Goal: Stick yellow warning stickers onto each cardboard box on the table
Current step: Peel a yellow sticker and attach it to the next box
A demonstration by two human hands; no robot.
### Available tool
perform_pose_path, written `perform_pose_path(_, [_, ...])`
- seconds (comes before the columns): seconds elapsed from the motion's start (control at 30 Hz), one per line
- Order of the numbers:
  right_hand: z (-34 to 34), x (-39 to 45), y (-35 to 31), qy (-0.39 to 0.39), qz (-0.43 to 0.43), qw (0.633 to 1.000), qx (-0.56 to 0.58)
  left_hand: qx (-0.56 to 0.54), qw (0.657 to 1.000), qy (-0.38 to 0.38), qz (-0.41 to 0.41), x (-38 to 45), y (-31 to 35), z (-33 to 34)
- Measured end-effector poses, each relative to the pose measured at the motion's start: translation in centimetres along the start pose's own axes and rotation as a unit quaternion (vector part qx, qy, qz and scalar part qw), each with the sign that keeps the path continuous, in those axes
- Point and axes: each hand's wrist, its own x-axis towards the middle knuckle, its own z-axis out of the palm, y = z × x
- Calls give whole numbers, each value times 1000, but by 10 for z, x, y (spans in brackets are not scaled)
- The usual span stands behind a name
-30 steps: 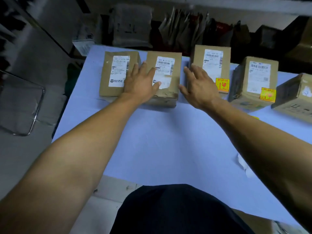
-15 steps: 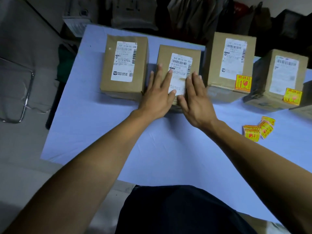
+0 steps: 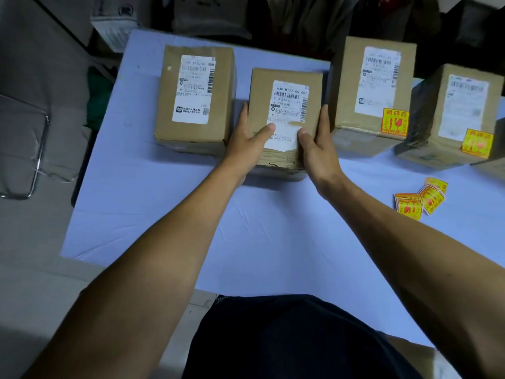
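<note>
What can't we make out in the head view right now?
- Left hand and right hand fingers: hidden behind the sides of the gripped brown cardboard box.
- Rightmost stickered cardboard box: what lies beyond it is cut off by the frame edge.
- Loose yellow warning stickers: overlapping, count unclear.
- White shipping label: fine print too small.

Parcel packing or dispatch room: labelled cardboard boxes (image 3: 194, 97) in a row on a white-covered worktop (image 3: 164, 214), loose yellow warning stickers (image 3: 418, 199), more wrapped parcels (image 3: 210, 17) piled behind in shadow.
</note>
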Motion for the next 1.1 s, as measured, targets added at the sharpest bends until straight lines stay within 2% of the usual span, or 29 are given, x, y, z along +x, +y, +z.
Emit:
perform_pose_path(0.23, [-8,-79,22,11,-1,998,-59,-13,1000,-6,15,-74,-25,3])
perform_pose_path(0.5, [-34,-158,59,-9,-1,998,-63,-1,999,-22,40,-165,-57,24])
perform_pose_path(0.63, [-58,-177,81,4,11,998,-59,16,998,-45,41,-185,-68,50])
perform_pose_path(0.83, [-105,-167,89,21,11,999,-49,65,995,-58,38,-181,-52,97])
perform_pose_path(0.97, [-117,-163,90,6,2,998,-61,111,992,-56,28,-177,-48,108])
perform_pose_path(1.1, [-135,-162,94,17,6,998,-63,247,967,-13,56,-175,-45,107])
